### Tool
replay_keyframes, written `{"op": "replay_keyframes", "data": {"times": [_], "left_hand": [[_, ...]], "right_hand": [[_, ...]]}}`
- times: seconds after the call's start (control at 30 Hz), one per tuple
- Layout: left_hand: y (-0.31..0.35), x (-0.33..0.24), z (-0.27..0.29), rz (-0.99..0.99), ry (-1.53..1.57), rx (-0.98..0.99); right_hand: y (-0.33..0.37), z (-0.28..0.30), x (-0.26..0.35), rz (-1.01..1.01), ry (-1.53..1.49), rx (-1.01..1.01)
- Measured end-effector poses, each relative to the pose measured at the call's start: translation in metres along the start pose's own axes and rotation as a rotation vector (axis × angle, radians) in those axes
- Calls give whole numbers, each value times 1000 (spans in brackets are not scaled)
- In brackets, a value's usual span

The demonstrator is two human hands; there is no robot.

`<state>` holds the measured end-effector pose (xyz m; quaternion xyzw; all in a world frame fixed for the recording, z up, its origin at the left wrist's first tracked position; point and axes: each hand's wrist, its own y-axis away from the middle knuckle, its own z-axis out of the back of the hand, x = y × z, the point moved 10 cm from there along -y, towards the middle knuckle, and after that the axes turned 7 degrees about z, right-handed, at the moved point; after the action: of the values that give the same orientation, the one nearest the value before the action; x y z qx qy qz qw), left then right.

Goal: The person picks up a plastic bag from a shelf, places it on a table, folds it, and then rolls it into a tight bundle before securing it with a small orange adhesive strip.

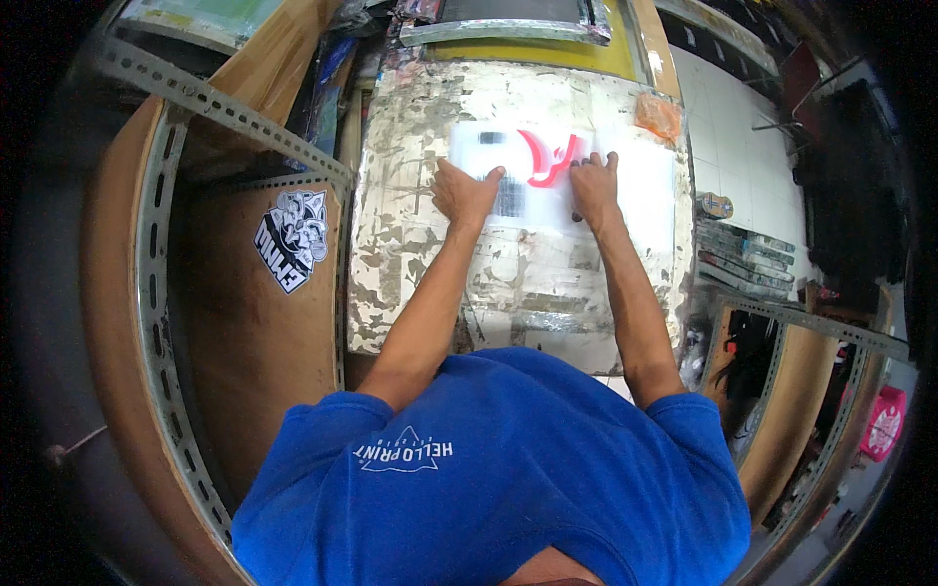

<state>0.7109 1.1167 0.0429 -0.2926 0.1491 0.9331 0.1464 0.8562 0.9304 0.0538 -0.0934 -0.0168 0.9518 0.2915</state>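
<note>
A white, film-like sheet [508, 151] with red-pink and black print lies on the worn worktable in front of me. Parts of its print look smeared. My left hand [465, 193] rests at the sheet's left side, thumb and forefinger spread apart, the thumb over the sheet. At the right of the pink print, my right hand [595, 188] has its fingers bent and closed on the sheet's edge. A second plain white sheet [650, 190] lies to the right, partly beneath my right hand and forearm.
The worktable [401, 264] has a patchy, peeling surface. A crumpled orange piece [659, 117] lies at its far right corner. Beyond its far edge are framed screens [528, 54]. Perforated metal shelving [161, 195] stands left, and a stack of dark frames [747, 259] sits right.
</note>
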Motion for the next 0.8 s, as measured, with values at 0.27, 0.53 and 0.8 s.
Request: {"op": "replay_keyframes", "data": {"times": [0.27, 0.53, 0.8], "left_hand": [[-17, -5, -36, 123, 109, 251], [-1, -21, -54, 303, 421, 495], [10, -36, -66, 283, 561, 597]], "right_hand": [[2, 8, 0, -27, -69, -4], [2, 5, -3, -46, -80, 27], [2, 5, -1, -52, -88, 69]]}}
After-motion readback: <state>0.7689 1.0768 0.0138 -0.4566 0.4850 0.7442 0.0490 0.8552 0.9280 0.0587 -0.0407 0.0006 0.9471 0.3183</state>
